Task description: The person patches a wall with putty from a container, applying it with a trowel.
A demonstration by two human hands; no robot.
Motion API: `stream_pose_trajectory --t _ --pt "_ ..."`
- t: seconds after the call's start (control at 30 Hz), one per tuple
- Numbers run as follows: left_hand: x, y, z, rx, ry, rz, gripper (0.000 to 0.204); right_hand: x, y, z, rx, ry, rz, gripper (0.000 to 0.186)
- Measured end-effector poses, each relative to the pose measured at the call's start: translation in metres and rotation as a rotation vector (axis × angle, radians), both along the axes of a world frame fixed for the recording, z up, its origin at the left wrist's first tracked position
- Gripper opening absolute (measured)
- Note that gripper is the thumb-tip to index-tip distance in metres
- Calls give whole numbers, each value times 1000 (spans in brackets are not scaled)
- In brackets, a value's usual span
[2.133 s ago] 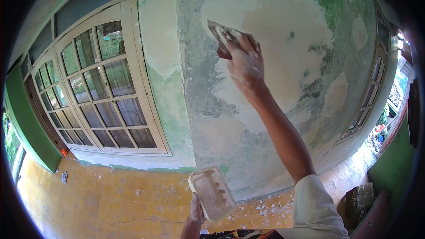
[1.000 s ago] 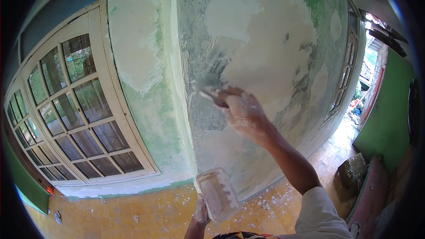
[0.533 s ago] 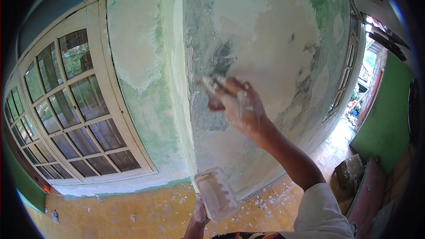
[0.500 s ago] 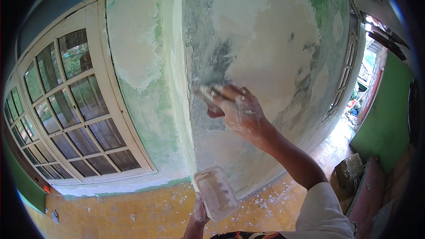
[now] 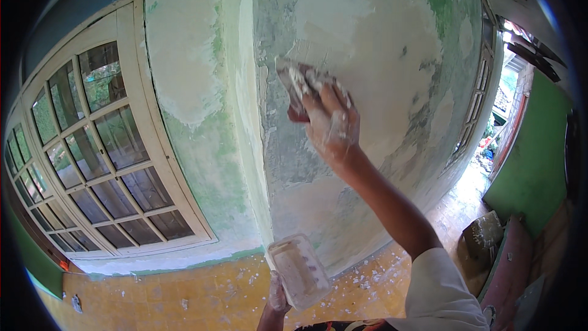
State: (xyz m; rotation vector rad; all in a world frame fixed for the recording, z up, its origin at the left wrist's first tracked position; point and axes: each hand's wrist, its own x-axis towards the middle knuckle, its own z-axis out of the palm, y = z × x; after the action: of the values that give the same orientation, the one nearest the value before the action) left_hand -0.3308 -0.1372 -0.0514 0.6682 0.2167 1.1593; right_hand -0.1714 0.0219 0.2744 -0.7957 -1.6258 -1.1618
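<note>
My right hand (image 5: 334, 119), smeared with white paste, is closed on a putty knife (image 5: 294, 83) whose blade lies against the mottled grey and white wall (image 5: 392, 110), just right of the vertical corner. The upper part of that wall has smooth pale patches and rougher grey-green areas. Low in the picture, my left hand (image 5: 277, 294) grips a translucent plastic container (image 5: 299, 270) coated inside with pale paste.
A white-framed, many-paned window (image 5: 104, 147) fills the left wall. The yellow tiled floor (image 5: 153, 300) is strewn with white flakes. At the right lie dark boards or boxes (image 5: 478, 242), a pink panel (image 5: 514, 270) and a green panel (image 5: 527, 153), with another window (image 5: 474, 104) along the wall.
My right hand and the knife have moved up the wall from about half a second ago, leaving streaks of paste near the blade. The left hand and container have barely moved.
</note>
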Motion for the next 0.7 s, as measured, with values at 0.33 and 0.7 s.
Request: stream_pose_trajectory --t 0.33,0.7 --pt "-5 -1 10 7 34 -13 99 28 -27 24 -53 185 100 35" --pt "3 8 -2 -16 -13 -30 93 2 22 4 140 216 34 33"
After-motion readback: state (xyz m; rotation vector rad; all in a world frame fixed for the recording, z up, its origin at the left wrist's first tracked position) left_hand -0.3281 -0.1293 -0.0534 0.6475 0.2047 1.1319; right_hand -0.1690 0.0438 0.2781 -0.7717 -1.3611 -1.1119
